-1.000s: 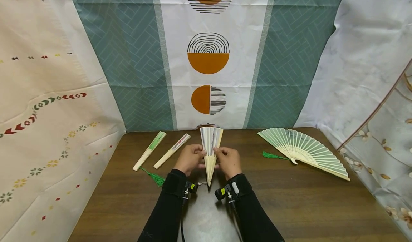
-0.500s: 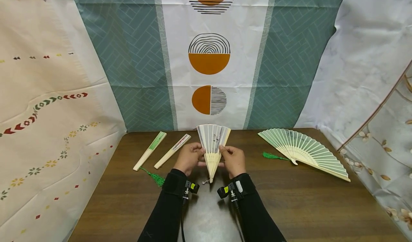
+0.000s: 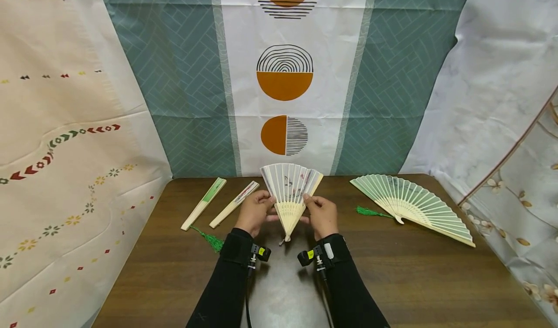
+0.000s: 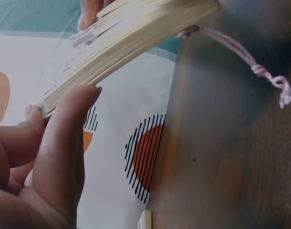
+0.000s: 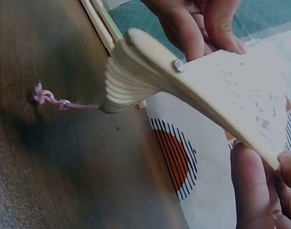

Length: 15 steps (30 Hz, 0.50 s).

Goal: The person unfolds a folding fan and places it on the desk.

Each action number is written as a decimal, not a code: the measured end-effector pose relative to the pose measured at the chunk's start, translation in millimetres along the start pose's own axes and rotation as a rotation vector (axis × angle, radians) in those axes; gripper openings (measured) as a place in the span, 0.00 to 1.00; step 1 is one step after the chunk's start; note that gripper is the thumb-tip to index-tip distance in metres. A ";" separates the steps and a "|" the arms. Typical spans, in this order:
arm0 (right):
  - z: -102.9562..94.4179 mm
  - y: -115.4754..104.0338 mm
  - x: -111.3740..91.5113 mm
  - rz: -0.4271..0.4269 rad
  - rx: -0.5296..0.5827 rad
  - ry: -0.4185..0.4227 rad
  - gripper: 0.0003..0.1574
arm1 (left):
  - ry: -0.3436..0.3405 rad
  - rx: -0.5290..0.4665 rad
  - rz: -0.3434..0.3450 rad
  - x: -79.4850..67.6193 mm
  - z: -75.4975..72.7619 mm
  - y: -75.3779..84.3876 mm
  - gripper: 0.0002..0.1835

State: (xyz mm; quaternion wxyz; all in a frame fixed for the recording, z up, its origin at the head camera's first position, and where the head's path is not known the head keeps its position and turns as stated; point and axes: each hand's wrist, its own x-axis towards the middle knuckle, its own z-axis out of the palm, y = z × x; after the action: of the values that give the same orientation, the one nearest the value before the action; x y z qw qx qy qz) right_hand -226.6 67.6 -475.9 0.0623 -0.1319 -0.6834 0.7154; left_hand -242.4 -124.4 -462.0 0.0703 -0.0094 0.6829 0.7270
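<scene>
A partly spread white folding fan (image 3: 289,185) with pale bamboo ribs and small dark and red printed figures is held up over the table's middle. My left hand (image 3: 254,212) pinches its left outer rib between thumb and fingers. On the other side, my right hand (image 3: 322,216) pinches the right outer rib the same way. The pivot end points down toward me; a short knotted pink cord (image 4: 231,45) hangs from it in the left wrist view. From the right wrist, the rib ends (image 5: 129,81) show stacked around the metal pivot pin (image 5: 178,66).
Two folded fans lie to the left: a green one (image 3: 203,204) with a green tassel (image 3: 213,243), and a white-patterned one (image 3: 234,204) close to my left hand. A fully spread green fan (image 3: 418,207) lies at the right. Printed cloth (image 3: 287,158) hangs behind the wooden table (image 3: 414,279).
The white fan has spread from a narrow wedge to a wider one. My right hand has moved right with its rib, while the left hand has stayed nearly in place.
</scene>
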 end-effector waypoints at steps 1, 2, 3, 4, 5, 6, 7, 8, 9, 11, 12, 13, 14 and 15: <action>-0.4 -0.1 0.0 -0.003 0.008 0.005 0.19 | 0.002 -0.010 0.002 -0.1 0.1 0.1 0.09; -0.8 -0.3 0.1 -0.005 0.016 0.008 0.20 | 0.002 -0.019 0.005 0.0 0.2 0.1 0.09; -1.2 -0.5 0.4 -0.008 0.023 0.009 0.20 | 0.003 -0.026 0.006 0.1 0.4 0.3 0.09; -1.5 -0.6 0.6 -0.010 0.032 0.011 0.21 | 0.004 -0.037 0.004 0.3 0.6 0.5 0.09; -1.7 -0.9 0.8 -0.011 0.041 0.012 0.21 | 0.006 -0.043 0.006 0.6 0.7 0.6 0.09; -1.9 -1.1 1.1 -0.012 0.051 0.013 0.21 | 0.011 -0.054 0.004 1.1 0.8 0.7 0.09; -1.9 -1.2 1.6 -0.011 0.058 0.016 0.21 | 0.015 -0.064 0.004 1.6 0.5 0.7 0.09; -2.0 -1.6 1.9 -0.010 0.068 0.017 0.21 | 0.023 -0.071 0.002 2.2 0.1 0.6 0.09; -2.2 -1.7 2.4 -0.008 0.077 0.020 0.21 | 0.031 -0.078 -0.002 2.8 -0.3 0.3 0.09; -2.8 -2.0 3.3 -0.002 0.092 0.027 0.21 | 0.050 -0.091 -0.008 4.1 -0.7 0.1 0.10; -3.5 -2.1 3.8 0.000 0.090 0.029 0.21 | 0.057 -0.098 -0.010 4.7 -1.1 -0.1 0.10; -4.4 -2.1 4.1 0.002 0.091 0.029 0.21 | 0.063 -0.100 -0.010 4.9 -1.5 0.0 0.10; -5.2 -2.3 4.1 0.003 0.091 0.030 0.21 | 0.070 -0.104 -0.011 5.3 -1.5 0.1 0.11; -6.0 -2.4 4.3 0.006 0.095 0.030 0.21 | 0.078 -0.109 -0.011 5.6 -1.6 0.4 0.11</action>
State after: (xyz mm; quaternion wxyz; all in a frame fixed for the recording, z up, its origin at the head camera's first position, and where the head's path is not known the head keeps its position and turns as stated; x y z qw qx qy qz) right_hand -229.4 74.6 -474.1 0.0766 -0.1418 -0.6473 0.7450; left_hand -248.1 -125.5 -462.3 0.0471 -0.0450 0.6446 0.7617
